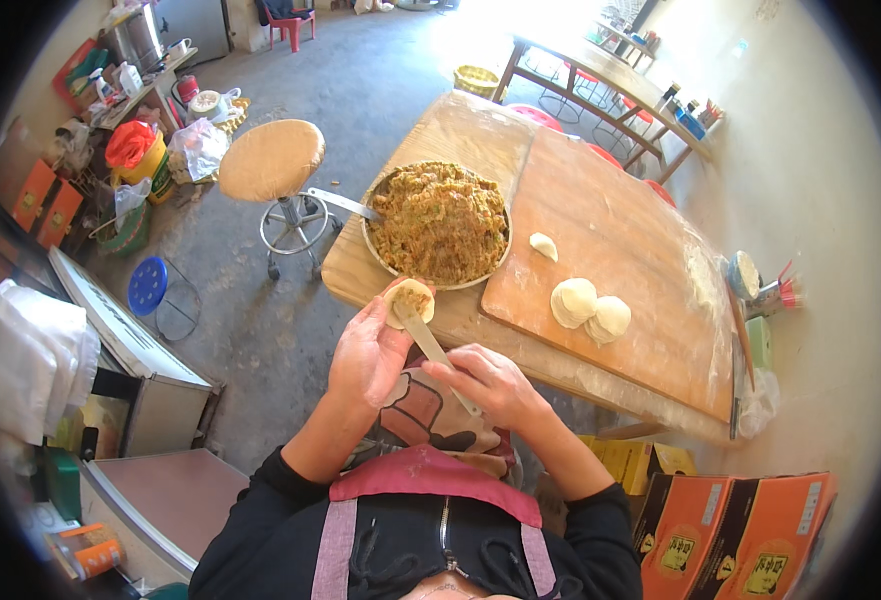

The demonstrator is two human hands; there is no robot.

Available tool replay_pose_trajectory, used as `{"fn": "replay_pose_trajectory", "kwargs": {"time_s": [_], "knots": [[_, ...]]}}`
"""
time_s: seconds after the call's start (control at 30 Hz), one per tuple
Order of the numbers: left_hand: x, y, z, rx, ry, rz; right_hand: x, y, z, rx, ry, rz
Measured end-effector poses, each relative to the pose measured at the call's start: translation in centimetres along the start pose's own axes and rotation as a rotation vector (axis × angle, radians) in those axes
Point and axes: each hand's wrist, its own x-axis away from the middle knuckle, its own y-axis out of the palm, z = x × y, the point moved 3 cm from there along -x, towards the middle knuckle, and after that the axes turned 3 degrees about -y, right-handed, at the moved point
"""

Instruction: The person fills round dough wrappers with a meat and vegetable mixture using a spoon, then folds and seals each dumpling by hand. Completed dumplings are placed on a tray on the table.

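Observation:
On the fingers of my left hand (371, 349) lies a round dough wrapper (423, 305) with some filling on it. My right hand (493, 384) grips a flat metal spatula (429, 346), its far end pressed on the filling. Just beyond the wrapper stands a round metal bowl (440, 284) heaped with chopped filling (440, 221). A second flat metal handle (341, 203) sticks out of its left side. To the right, two stacks of round wrappers (574, 302) (608, 319) sit side by side on the floured wooden board (650, 262). One folded dumpling (543, 246) lies behind them.
The wooden table (365, 262) carries bowl and board. Left of it stand a round wheeled stool (272, 160) and a blue stool (147, 287). Orange cartons (759, 532) are stacked at the lower right. A small bowl (743, 275) stands by the board's right edge, near the wall.

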Motion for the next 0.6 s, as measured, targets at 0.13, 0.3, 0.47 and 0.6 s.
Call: {"fn": "replay_pose_trajectory", "kwargs": {"time_s": [0.13,0.3,0.47,0.6], "knots": [[-0.2,0.2,0.1,-0.029,0.007,0.018,0.1,-1.0,-0.4,-0.027,0.016,0.102],[-0.4,0.1,0.0,-0.028,0.004,-0.061,0.9,-0.2,-0.3,-0.025,0.089,0.052],[-0.4,0.0,0.1,-0.035,0.001,-0.050,0.1,-2.8,-1.3,-0.062,0.112,0.357],[0.1,0.8,-1.5,-0.035,-0.062,-0.094,0.2,-1.7,0.7,-0.882,0.794,0.857]]}}
